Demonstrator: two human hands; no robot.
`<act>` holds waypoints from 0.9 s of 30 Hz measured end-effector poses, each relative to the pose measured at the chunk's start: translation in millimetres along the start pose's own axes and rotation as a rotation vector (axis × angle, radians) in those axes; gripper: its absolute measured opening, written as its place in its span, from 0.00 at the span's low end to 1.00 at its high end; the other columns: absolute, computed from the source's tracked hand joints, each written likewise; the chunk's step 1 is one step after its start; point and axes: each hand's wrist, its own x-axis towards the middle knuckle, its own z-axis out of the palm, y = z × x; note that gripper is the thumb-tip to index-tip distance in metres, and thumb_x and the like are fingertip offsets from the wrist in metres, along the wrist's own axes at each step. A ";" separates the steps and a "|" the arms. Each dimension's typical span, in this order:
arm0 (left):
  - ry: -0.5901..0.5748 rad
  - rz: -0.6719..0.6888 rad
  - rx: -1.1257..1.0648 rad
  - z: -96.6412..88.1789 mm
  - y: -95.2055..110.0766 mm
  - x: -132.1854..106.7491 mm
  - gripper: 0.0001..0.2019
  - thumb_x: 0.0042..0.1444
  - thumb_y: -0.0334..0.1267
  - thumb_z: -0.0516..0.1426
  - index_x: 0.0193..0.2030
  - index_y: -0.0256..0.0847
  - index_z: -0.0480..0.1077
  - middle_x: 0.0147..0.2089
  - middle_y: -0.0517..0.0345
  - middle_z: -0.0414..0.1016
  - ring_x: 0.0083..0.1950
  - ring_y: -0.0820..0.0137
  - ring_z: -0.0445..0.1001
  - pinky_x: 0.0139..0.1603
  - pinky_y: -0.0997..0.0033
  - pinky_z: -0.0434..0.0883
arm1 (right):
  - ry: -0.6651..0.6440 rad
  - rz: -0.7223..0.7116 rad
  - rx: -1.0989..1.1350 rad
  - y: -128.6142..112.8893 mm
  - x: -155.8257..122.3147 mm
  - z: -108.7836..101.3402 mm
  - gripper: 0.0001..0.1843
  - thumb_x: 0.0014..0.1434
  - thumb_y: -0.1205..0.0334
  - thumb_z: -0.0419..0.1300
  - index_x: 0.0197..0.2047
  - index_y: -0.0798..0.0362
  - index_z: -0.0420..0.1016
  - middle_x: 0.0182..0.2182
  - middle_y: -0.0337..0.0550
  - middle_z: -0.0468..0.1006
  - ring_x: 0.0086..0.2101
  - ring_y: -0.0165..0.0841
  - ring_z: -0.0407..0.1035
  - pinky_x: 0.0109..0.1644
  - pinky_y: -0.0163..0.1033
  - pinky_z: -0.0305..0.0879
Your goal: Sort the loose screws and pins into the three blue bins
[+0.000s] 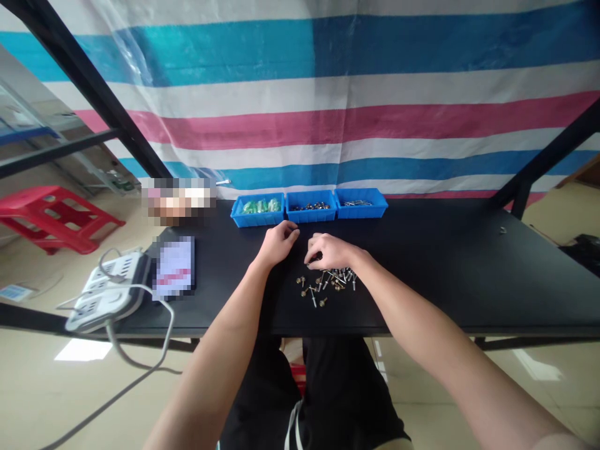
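My right hand [332,250] is over the far edge of a loose pile, its thumb and fingers curled together in a pinch; whatever is between the fingertips is too small to make out. The pile mixes silvery pop rivets [314,296] with long pins and short brass-coloured screws [323,302]. My left hand [278,242] rests just in front of the middle blue bin [310,216], fingers bent toward the thumb, and I cannot see whether they hold anything. Small dark and brassy screws [319,205] lie in that bin.
Beside it stand a left blue bin [258,219] with green packets and a right blue bin [362,211] with silvery pins. A blurred tablet [173,267] and a white power strip [109,290] with cables occupy the left end of the black table [445,269]. Dark posts frame both sides.
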 end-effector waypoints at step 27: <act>-0.225 0.076 -0.244 -2.2 3.9 -1.5 0.14 0.53 0.46 0.57 0.36 0.36 0.75 0.33 0.56 0.76 0.32 0.70 0.70 0.35 0.71 0.66 | 0.581 0.135 0.013 4.6 6.4 16.1 0.06 0.55 0.69 0.60 0.36 0.54 0.76 0.29 0.42 0.77 0.27 0.30 0.67 0.34 0.34 0.63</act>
